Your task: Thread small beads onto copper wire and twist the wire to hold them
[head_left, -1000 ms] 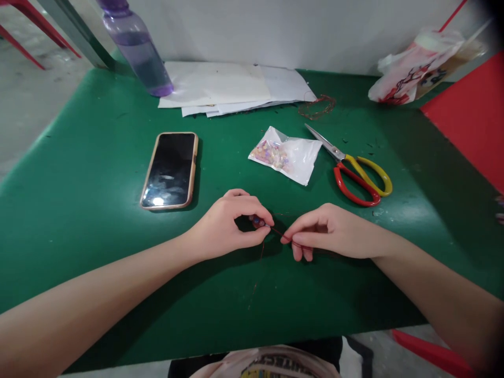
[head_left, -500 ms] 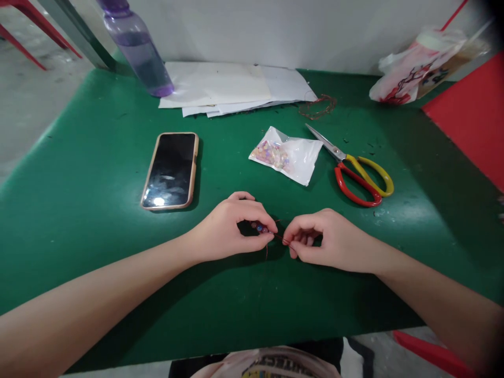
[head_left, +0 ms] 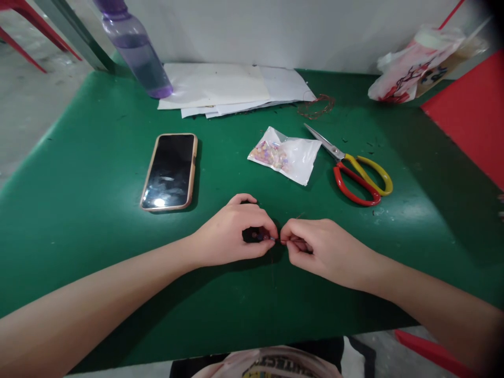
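Observation:
Over the front middle of the green table, my left hand (head_left: 232,231) pinches a string of beads (head_left: 260,236) between thumb and forefinger. Several small beads show dark in the gap of that hand; the rest is hidden by the fingers. Close beside it on the right, my right hand (head_left: 318,244) has its thumb and forefinger pressed together on the thin reddish thread (head_left: 282,241) that runs out from the beads. Only a narrow gap separates the two sets of fingertips. Beyond the hands lies a clear and white packet (head_left: 285,155) of pastel beads.
Scissors (head_left: 350,168) with red and yellow handles lie right of the packet. A phone (head_left: 170,172) rests at left. Behind are papers (head_left: 220,86), a purple bottle (head_left: 137,52), a thread coil (head_left: 317,106) and a bagged drink cup (head_left: 417,65). The table (head_left: 79,210) meets a wall.
My right hand has turned and its fingers have closed in tighter, nearer to the left fingertips. The stretch of thread between the hands is shorter. The left hand has barely shifted.

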`<state>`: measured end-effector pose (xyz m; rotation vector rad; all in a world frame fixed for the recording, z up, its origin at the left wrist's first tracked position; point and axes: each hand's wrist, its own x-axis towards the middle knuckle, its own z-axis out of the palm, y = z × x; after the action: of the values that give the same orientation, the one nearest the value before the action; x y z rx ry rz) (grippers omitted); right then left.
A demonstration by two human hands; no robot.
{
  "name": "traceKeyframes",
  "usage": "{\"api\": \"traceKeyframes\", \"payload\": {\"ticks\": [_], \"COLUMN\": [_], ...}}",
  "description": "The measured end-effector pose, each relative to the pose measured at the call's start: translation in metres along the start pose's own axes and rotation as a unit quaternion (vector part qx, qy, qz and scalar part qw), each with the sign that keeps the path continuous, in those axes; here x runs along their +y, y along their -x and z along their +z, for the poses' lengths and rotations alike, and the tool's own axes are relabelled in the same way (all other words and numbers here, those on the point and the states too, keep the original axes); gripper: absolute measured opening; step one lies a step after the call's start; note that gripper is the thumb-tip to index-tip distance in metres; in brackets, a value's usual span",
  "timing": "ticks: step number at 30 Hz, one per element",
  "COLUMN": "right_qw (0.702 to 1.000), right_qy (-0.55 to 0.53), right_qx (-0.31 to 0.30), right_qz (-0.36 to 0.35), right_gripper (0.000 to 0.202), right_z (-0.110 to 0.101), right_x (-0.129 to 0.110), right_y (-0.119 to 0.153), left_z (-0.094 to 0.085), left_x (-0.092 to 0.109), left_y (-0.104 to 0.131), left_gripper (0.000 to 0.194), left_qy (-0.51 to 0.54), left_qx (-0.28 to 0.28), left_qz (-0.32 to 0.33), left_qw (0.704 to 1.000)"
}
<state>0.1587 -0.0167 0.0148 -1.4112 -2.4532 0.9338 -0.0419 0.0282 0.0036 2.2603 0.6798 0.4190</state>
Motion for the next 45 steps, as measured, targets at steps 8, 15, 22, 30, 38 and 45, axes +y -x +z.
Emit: {"api": "traceKeyframes", "payload": {"ticks": [8, 15, 22, 30, 38, 45], "right_qw": [0.999, 0.998, 0.995, 0.988, 0.972, 0.953], "right_qy": [-0.024, -0.016, 0.001, 0.033, 0.175, 0.226], "right_qx": [-0.032, 0.018, 0.049, 0.061, 0.059, 0.041], "right_qz": [-0.023, -0.066, -0.085, -0.138, -0.146, -0.199], "right_gripper": [0.009, 0.015, 0.014, 0.019, 0.023, 0.024], "right_z": [-0.006, -0.009, -0.012, -0.013, -0.004, -0.004], "right_x": [0.005, 0.007, 0.009, 0.013, 0.013, 0.013], "right_y": [0.000, 0.003, 0.004, 0.004, 0.006, 0.009], "left_z": [0.003, -0.006, -0.003, 0.003, 0.007, 0.010], "left_x": [-0.004, 0.000, 0.000, 0.005, 0.004, 0.010], "left_y": [0.001, 0.002, 0.004, 0.005, 0.006, 0.007], "left_gripper": [0.017, 0.016, 0.020, 0.015, 0.012, 0.008], "left_qy": [0.124, 0.254, 0.393, 0.341, 0.415, 0.459], "left_qx": [0.036, 0.033, 0.021, 0.054, 0.046, 0.033], "left_qz": [-0.020, -0.121, -0.166, -0.190, -0.212, -0.219], "left_qw": [0.991, 0.959, 0.904, 0.919, 0.883, 0.860]}}
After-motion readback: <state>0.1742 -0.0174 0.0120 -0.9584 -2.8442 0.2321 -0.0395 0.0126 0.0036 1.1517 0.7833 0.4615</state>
